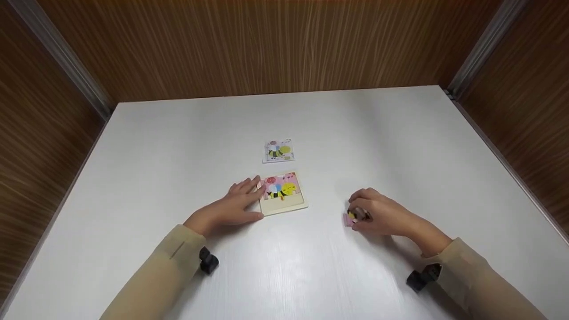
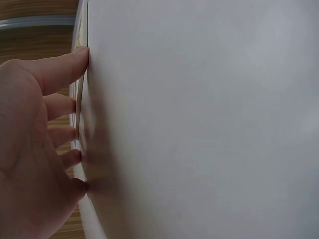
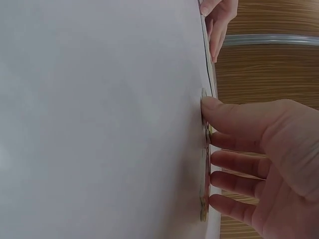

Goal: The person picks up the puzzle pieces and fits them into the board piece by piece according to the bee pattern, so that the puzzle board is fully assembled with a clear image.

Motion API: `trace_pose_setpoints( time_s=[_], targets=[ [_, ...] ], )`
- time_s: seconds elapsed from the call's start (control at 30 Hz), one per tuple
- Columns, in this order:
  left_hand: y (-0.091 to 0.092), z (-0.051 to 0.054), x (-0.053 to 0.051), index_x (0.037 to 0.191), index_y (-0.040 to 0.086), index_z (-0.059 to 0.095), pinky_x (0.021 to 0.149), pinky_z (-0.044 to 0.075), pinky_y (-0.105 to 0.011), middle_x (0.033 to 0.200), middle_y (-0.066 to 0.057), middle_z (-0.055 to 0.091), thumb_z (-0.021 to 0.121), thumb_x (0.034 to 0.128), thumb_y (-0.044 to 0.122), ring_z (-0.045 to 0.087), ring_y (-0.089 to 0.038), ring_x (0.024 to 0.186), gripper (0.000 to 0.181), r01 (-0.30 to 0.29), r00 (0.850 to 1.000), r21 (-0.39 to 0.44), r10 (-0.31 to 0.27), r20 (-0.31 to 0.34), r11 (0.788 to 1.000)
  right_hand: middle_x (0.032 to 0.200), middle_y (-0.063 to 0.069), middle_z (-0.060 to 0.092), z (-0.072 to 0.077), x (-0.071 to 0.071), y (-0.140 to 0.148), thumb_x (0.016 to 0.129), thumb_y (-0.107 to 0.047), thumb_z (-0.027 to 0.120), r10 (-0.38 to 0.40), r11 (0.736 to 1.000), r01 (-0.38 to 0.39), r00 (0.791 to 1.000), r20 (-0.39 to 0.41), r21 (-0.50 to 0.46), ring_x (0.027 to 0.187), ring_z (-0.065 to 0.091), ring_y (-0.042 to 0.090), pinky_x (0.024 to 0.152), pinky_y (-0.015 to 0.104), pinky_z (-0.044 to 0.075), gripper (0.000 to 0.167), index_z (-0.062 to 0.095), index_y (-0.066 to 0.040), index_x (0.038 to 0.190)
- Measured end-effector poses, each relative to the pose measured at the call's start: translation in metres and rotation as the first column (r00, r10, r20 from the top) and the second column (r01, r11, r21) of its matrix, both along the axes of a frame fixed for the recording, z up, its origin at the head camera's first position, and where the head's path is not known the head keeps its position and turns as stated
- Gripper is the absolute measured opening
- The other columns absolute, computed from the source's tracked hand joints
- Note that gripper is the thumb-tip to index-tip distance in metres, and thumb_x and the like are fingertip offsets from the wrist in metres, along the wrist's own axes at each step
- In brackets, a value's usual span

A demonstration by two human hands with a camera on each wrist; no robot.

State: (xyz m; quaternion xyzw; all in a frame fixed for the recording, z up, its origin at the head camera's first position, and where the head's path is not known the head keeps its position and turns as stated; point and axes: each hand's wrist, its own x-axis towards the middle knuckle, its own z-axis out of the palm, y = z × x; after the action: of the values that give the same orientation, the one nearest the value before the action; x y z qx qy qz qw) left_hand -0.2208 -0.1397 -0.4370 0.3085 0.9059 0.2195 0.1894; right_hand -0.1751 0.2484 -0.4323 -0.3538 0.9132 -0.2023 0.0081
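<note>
– How are the fingers placed?
– Puzzle pieces (image 1: 350, 220) are gripped between curled fingers and thumb of the right hand (image 1: 378, 213); straight, spread fingers of the left hand (image 1: 235, 206) are laid along the puzzle board (image 1: 282, 204).
– What could go wrong?
– Pieces might be scattered under the right fingers by uneven pressure; beyond the left fingertips, the picture card (image 1: 278, 151) might be bumped if the board were pushed.
</note>
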Motion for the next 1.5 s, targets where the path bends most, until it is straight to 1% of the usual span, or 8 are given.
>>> trace_pose_setpoints(
  time_s=[0.23,0.47,0.67,0.93,1.1,1.2,1.33,1.5],
  targets=[
    [0.001,-0.001,0.0,0.149,0.016,0.018,0.111,-0.002,-0.046,0.156,-0.005,-0.001,0.055,0.09,0.042,-0.005,-0.025,0.141,0.074,-0.005,1.0,-0.006,0.005,0.004,1.0,0.114,0.007,0.056,-0.002,-0.001,0.0,0.075,-0.02,0.078,0.007,1.0,-0.007,1.0,-0.007,0.001,0.104,0.048,0.023,0.08,0.039,0.047,0.034,0.066,-0.006,0.104],
    [0.002,0.002,0.0,0.148,0.011,0.02,0.109,0.0,-0.052,0.155,-0.007,0.005,0.057,0.0905,0.037,0.0,-0.033,0.14,0.074,0.036,0.999,-0.013,-0.036,-0.039,0.999,0.111,0.006,0.056,-0.003,-0.002,-0.001,0.076,-0.02,0.076,0.038,0.999,-0.039,0.998,-0.041,-0.022,0.103,0.049,0.023,0.078,0.038,0.047,0.027,0.067,-0.009,0.099],
    [0.0,0.002,0.001,0.149,0.013,0.019,0.11,0.0,-0.051,0.156,-0.003,0.006,0.058,0.0899,0.038,-0.001,-0.031,0.14,0.075,0.019,0.999,-0.021,-0.02,-0.032,1.0,0.109,0.004,0.057,-0.003,-0.002,-0.002,0.077,-0.023,0.075,0.039,0.999,-0.039,0.998,-0.058,-0.011,0.102,0.05,0.022,0.076,0.037,0.046,0.024,0.067,-0.011,0.097],
    [0.0,0.002,0.001,0.148,0.014,0.022,0.11,0.002,-0.05,0.155,-0.002,0.008,0.059,0.0889,0.038,0.002,-0.031,0.14,0.074,0.006,0.999,-0.004,-0.006,-0.036,1.0,0.108,0.002,0.058,0.003,-0.005,-0.007,0.079,-0.027,0.074,0.02,1.0,-0.019,0.999,-0.046,0.018,0.101,0.052,0.019,0.076,0.036,0.048,0.027,0.066,-0.012,0.1],
    [0.0,0.002,0.001,0.148,0.015,0.022,0.111,0.002,-0.049,0.155,-0.002,0.008,0.058,0.0894,0.039,0.002,-0.03,0.14,0.073,0.014,0.999,-0.01,-0.014,-0.051,1.0,0.105,0.003,0.06,0.006,-0.008,-0.014,0.078,-0.025,0.074,0.042,0.999,-0.042,0.996,-0.083,0.001,0.094,0.055,0.017,0.076,0.034,0.048,0.028,0.066,-0.009,0.099],
    [0.0,0.001,0.0,0.149,0.016,0.022,0.111,0.002,-0.048,0.156,-0.001,0.008,0.057,0.0896,0.039,0.002,-0.029,0.141,0.073,0.015,0.998,-0.014,-0.016,-0.054,1.0,0.105,0.002,0.059,0.008,-0.01,-0.019,0.078,-0.023,0.074,0.038,0.999,-0.038,0.996,-0.075,-0.008,0.092,0.055,0.016,0.075,0.033,0.048,0.029,0.065,-0.008,0.101],
    [0.0,0.001,0.0,0.149,0.016,0.022,0.111,0.002,-0.047,0.155,-0.001,0.009,0.057,0.0897,0.039,0.003,-0.029,0.141,0.072,0.017,0.998,-0.012,-0.018,-0.054,1.0,0.106,0.0,0.06,0.012,-0.012,-0.026,0.08,-0.024,0.072,0.02,1.0,-0.022,0.998,-0.057,-0.021,0.095,0.056,0.015,0.076,0.034,0.049,0.029,0.064,-0.009,0.104],
    [0.0,0.0,-0.001,0.149,0.015,0.022,0.111,0.002,-0.048,0.155,-0.002,0.01,0.057,0.0894,0.04,0.003,-0.03,0.141,0.073,0.02,0.998,-0.014,-0.021,-0.057,1.0,0.106,-0.001,0.061,0.016,-0.016,-0.037,0.082,-0.027,0.071,0.014,0.999,-0.016,0.998,-0.058,-0.045,0.099,0.057,0.015,0.08,0.035,0.049,0.031,0.064,-0.01,0.106]
  ],
)
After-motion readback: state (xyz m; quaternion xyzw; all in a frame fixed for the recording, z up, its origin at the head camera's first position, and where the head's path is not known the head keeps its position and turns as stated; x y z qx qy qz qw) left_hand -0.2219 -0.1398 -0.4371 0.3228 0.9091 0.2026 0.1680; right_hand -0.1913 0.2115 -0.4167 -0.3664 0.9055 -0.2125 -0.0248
